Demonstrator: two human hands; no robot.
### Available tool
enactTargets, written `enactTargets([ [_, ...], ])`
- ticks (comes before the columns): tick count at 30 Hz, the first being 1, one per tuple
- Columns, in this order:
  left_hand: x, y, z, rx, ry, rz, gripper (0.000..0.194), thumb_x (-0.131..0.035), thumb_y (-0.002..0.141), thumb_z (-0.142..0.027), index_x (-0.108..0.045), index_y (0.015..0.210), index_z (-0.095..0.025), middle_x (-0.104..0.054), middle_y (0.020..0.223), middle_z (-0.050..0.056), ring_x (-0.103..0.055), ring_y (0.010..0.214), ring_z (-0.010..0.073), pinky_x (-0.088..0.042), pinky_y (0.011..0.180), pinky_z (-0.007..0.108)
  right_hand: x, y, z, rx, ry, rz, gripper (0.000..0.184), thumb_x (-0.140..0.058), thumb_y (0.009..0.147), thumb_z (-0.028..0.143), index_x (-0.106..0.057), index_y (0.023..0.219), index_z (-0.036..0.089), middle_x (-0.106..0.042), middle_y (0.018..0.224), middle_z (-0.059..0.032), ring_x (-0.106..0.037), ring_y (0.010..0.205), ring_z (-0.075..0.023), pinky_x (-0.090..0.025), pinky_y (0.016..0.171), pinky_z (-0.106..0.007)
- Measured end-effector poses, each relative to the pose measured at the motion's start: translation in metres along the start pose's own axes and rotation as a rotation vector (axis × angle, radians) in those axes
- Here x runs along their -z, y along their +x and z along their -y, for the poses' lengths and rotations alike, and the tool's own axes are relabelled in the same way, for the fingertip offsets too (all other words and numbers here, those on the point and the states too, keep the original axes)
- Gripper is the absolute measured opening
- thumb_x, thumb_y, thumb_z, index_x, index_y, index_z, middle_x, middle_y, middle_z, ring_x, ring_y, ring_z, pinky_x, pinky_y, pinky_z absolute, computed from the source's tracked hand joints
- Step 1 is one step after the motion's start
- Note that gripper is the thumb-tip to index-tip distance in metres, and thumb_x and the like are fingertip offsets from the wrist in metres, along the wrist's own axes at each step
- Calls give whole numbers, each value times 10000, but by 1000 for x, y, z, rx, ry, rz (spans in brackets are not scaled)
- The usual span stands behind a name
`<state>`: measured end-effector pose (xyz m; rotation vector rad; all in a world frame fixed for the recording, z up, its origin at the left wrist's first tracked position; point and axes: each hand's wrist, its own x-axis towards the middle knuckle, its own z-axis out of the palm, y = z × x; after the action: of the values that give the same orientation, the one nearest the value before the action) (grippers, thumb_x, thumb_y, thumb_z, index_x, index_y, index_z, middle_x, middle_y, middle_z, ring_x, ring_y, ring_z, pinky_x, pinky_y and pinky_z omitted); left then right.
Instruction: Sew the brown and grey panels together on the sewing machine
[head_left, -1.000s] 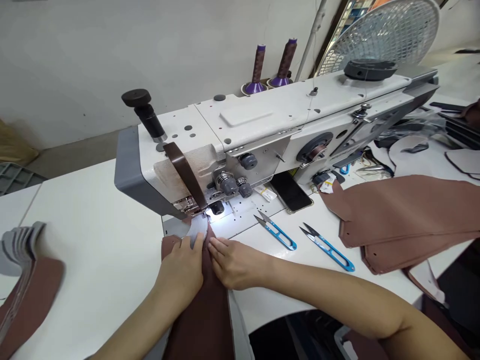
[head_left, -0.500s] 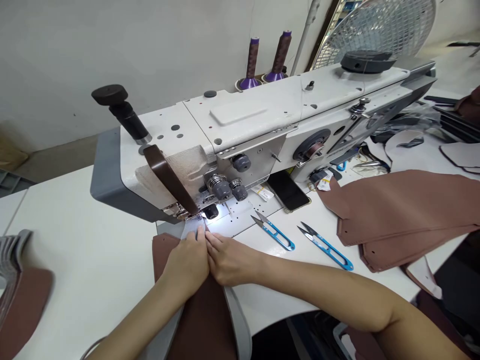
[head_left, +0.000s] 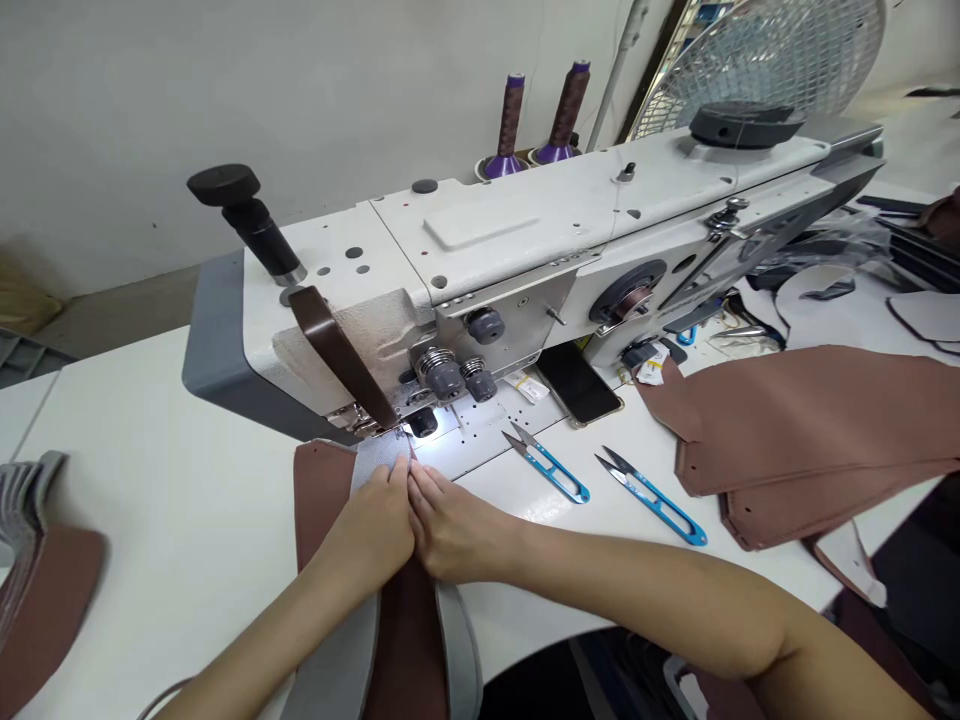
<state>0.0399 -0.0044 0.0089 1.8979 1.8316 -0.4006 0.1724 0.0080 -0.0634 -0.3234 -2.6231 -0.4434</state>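
Note:
Just in front of the needle area of a white sewing machine [head_left: 480,240], my left hand [head_left: 375,520] and my right hand [head_left: 454,520] meet side by side. Between them they pinch the edge of a brown piece with grey backing [head_left: 409,650], which looks like leather or a similar sheet. Its grey upper part [head_left: 375,457] runs under the presser foot, lit by the machine's lamp. A brown flap [head_left: 319,490] spreads out left of my left hand. The fingertips are partly hidden against the material.
Two blue thread snips [head_left: 551,465] lie right of my hands. Behind them a phone [head_left: 579,385] rests under the machine arm. Brown cut pieces [head_left: 810,430] are stacked at the right, others [head_left: 64,590] at the far left. Two thread cones [head_left: 510,125] and a fan [head_left: 772,70] stand behind.
The brown flap and grey part have swung slightly left near the presser foot, showing more of the grey. Both hands stay on the piece, and the view has shifted a little.

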Motion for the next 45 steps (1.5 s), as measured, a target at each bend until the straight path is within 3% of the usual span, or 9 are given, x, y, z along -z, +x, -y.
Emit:
enactTargets([
  [8,-8,-13,0,22,-107,46,645,-333,800,40,-340,1435,-73,-521,1347,174,-567,1163,202,-429,1008,302,8,-10,15,37,39,-21,284,-448,866,128,-641,964,-56,-647,1021,-339,-663,969,-358,-485,899,-550],
  [16,3,0,-3,21,-93,29,620,-307,827,37,-292,1445,-10,-521,1334,192,-527,1213,214,-410,1024,300,2,-7,13,34,59,-43,268,-473,813,98,-643,946,-61,-646,968,-355,-662,924,-366,-481,846,-552],
  [22,-5,-4,0,19,-73,20,639,-338,791,52,-331,1423,-45,-530,1332,183,-537,1206,209,-418,1015,309,5,-6,13,44,72,-63,231,-506,804,115,-651,900,-37,-662,902,-331,-657,887,-370,-463,815,-558],
  [29,2,2,-4,43,-57,-2,595,-344,805,25,-385,1389,-79,-542,1310,163,-566,1147,201,-419,1001,295,5,-4,11,52,138,-58,169,-500,803,126,-655,820,62,-687,758,-190,-656,776,-331,-464,780,-508],
  [33,4,1,-2,45,-38,9,609,-352,787,36,-387,1388,-57,-512,1333,172,-525,1201,215,-376,1053,297,7,-4,9,59,109,-59,179,-504,790,108,-660,839,37,-693,786,-214,-665,806,-346,-452,800,-510],
  [40,-12,-18,3,8,-117,39,647,-323,812,26,-297,1454,-44,-526,1309,174,-565,1145,203,-439,988,285,13,-4,11,105,131,-5,182,-527,790,144,-669,808,32,-688,845,-269,-660,820,-377,-438,765,-537],
  [45,-8,-10,0,4,-104,51,641,-311,813,28,-296,1451,-26,-503,1336,195,-554,1160,216,-441,986,304,6,-3,9,76,109,-59,198,-522,768,137,-687,810,33,-689,829,-263,-659,807,-388,-432,758,-540],
])
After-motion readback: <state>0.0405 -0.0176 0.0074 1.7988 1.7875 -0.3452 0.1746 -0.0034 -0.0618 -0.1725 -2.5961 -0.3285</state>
